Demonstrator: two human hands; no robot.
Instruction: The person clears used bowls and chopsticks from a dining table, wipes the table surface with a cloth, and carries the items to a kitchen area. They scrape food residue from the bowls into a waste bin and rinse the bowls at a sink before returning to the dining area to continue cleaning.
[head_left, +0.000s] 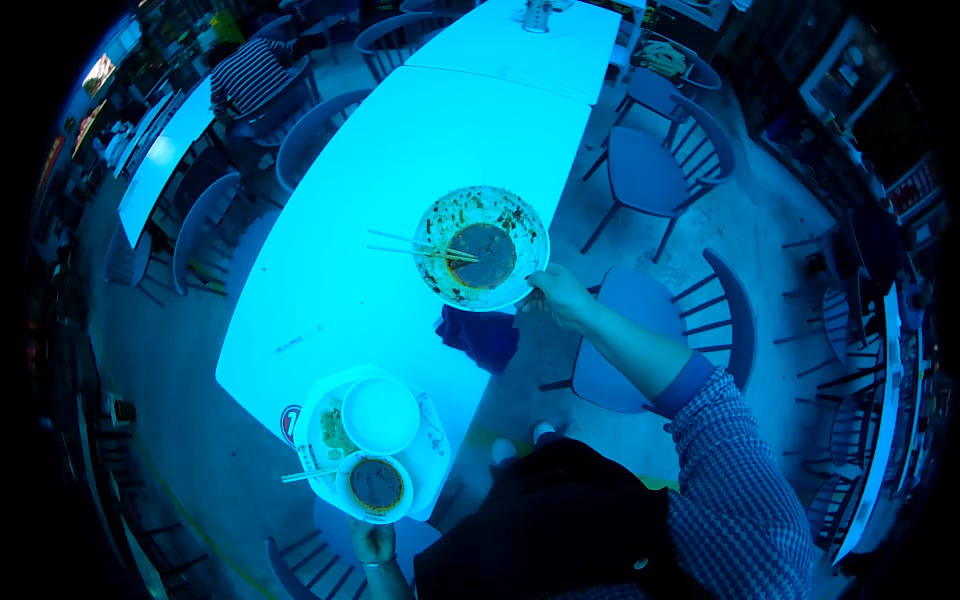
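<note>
My right hand (559, 295) grips the rim of a large bowl (480, 247) stained with sauce, dark liquid at its bottom. A pair of chopsticks (409, 249) lies across the bowl's left rim. Beneath its lower edge is a dark cloth (480, 337) at the table's edge. My left hand (373, 541) holds a smaller bowl (375, 486) of dark liquid from below, its thumb hidden; chopsticks (307, 475) project from its left side. That bowl overlaps a white tray (431, 469) bearing a round white bowl or dish (381, 415) and some greenish food scraps (334, 431).
A long white table (450, 142) runs away from me, with a metal container (537, 15) at its far end. Chairs (649, 172) line both sides, one (630, 337) close to my right arm. A person in a striped top (251, 75) sits at another table (165, 150).
</note>
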